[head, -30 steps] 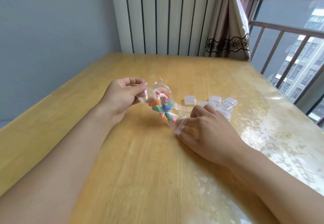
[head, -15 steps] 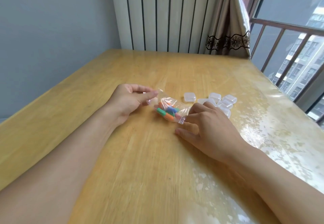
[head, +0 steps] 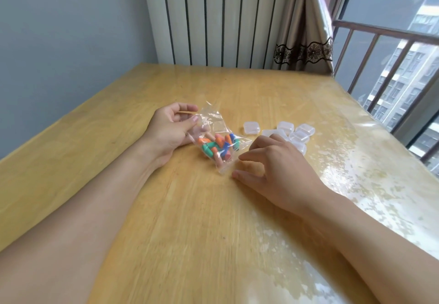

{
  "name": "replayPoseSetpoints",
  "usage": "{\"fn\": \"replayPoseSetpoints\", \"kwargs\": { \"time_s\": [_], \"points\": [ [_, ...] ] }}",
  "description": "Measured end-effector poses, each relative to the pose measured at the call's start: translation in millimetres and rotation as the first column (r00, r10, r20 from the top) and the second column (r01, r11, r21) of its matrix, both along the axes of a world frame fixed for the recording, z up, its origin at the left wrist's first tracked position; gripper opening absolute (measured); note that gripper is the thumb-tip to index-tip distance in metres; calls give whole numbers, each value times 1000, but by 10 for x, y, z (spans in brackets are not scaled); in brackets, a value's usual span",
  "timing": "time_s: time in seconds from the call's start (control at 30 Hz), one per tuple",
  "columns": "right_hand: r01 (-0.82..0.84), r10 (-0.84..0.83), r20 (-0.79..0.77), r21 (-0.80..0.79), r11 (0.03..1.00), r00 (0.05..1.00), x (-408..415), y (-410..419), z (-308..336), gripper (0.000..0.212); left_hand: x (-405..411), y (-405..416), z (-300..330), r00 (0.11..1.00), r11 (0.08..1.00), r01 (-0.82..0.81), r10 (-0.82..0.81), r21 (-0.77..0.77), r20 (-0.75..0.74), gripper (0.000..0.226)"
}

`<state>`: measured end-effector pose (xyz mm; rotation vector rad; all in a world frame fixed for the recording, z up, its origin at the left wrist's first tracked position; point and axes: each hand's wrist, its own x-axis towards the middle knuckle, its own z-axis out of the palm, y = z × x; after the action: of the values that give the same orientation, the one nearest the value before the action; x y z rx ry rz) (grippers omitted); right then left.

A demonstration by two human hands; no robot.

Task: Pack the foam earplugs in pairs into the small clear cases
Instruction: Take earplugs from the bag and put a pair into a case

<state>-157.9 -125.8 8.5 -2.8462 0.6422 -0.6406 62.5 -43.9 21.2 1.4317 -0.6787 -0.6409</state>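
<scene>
bag (head: 219, 137) now lifted upright, left hand (head: 171, 132) pinching, right hand (head: 273, 166) loosened

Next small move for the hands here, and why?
Probably open the bag: the earplugs are all inside it, the left hand pinches its top, the right hand touches its lower corner, and the clear cases sit closed beside it.

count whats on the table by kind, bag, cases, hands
clear plastic bag of foam earplugs: 1 (the earplugs inside overlap, no exact count)
small clear cases: 6 visible, more may be hidden behind the right hand
hands: 2, with the left hand
total: 9
</scene>
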Motion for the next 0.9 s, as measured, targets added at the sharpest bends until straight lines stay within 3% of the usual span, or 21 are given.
{"fn": "replayPoseSetpoints", "kwargs": {
  "time_s": [0.23, 0.3, 0.33, 0.4, 0.43, 0.53, 0.63, 0.7, 0.77, 0.9],
  "points": [
    [2, -3, 32, 32, 999, 999, 1, -11, 1, 33, 32, -33, -31, 997, 995, -68, 65, 77, 32, 18],
    [5, -8, 49, 55, 998, 999, 7, -16, 4, 34, 63, -51, -71, 981, 978, -144, 121, 149, 148, 18],
    [4, -8, 58, 60, 998, 998, 6, -16, 5, 33, 68, -48, -68, 940, 957, -222, 159, 187, 300, 23],
    [0, -4, 75, 55, 998, 997, 7, -25, -4, 31, 21, -6, -21, 745, 919, -358, 177, 163, 643, 44],
    [0, -4, 82, 53, 999, 997, 9, -25, -4, 30, -48, 34, 35, 653, 930, -347, 145, 124, 744, 54],
    [6, -10, 106, 40, 999, 994, 36, -18, -10, 25, -309, 118, 147, 568, 961, -128, -133, 247, 812, 67],
    [29, -33, 115, 33, 999, 993, 85, -4, -15, 24, -416, 77, 55, 493, 925, -51, -305, 377, 815, 47],
    [41, -44, 96, 34, 999, 994, 114, -1, -23, 25, -393, 44, 9, 504, 926, -25, -314, 377, 805, 28],
    [48, -50, 72, 22, 999, 996, 128, -4, -30, 27, -372, 24, -5, 571, 929, 7, -308, 370, 761, 16],
    [64, -66, 58, 37, 997, 996, 125, -25, -30, 30, -368, 24, -15, 710, 925, 91, -321, 370, 627, 22]
  ]
}}
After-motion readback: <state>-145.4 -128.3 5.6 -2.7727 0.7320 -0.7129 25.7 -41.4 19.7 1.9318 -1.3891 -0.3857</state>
